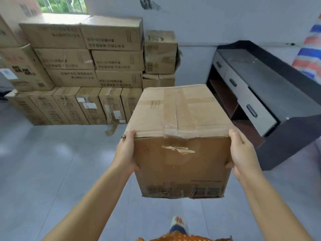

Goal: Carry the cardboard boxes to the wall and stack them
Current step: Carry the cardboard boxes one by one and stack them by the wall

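2 bare hands carry 1 taped cardboard box [178, 136] at chest height, clear of the grey tiled floor [52, 162]. The left hand [126, 152] presses flat against the box's left side, fingers reaching up to the top edge and thumb wrapped onto the near face. The right hand [240, 153] mirrors it on the right side, with its thumb hooked onto the near face lower down. Both hands clamp the box between them. Brown packing tape [177, 148] runs down the middle of the lid and over onto the near face, where it is torn and wrinkled. Handling symbols are printed along the bottom of that face.

Ahead and to the left, a stack of cardboard boxes [90, 70] stands against the pale wall [208, 20], well apart from the carried box. Its bottom row is a line of narrow upright cartons, with flat long cartons in 3 layers above. A smaller pile of 2 boxes [159, 58] stands just beside the stack on its right. A window [62, 4] shows greenery above the stack.

To the right, a dark cabinet with grey drawers [251, 94] stands against the wall, and a red, white and blue striped sack [311, 49] shows at the frame's right edge. Below, a foot [178, 221] and the hem of an orange dotted garment [182, 236] are visible.
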